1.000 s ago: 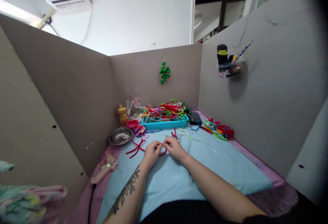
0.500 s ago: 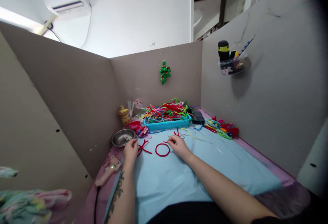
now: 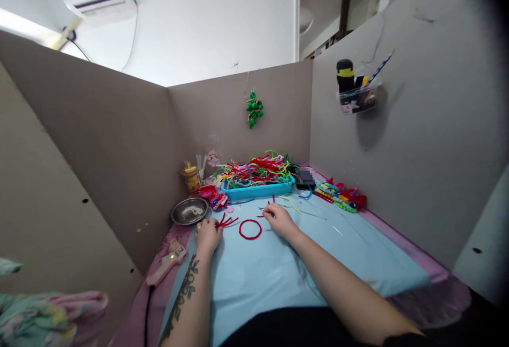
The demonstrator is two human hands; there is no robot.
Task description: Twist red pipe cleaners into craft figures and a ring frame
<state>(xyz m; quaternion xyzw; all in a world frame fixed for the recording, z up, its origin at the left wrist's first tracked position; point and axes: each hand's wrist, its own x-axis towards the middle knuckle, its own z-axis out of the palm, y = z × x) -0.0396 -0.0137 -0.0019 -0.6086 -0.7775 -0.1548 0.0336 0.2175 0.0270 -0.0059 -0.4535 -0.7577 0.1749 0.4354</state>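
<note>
The red ring (image 3: 250,238) lies flat on the blue cloth (image 3: 246,283), near the middle of the desk (image 3: 129,323), between the two hands. It touches neither. The left hand (image 3: 208,237) is at the ring's left. Its fingers are bent in, and they seem to pinch the red sticks (image 3: 227,222) at one end. The right hand (image 3: 277,221) is at the ring's right, its fingers curled and the tips close together. A bit of red shows by them, but I can't tell if it is held.

The ring looks fuzzy, very light and bendy, so it should not slip or break, but a hard squeeze could squash it. The rim is a good place to grab, softly.

I count one ring, one blue tray (image 3: 258,193) by the far edge, one bowl (image 3: 189,212) and one glue gun (image 3: 165,269) by the left edge. The tray's sticks are too many to count, and the left hand's sticks overlap too much.
</note>
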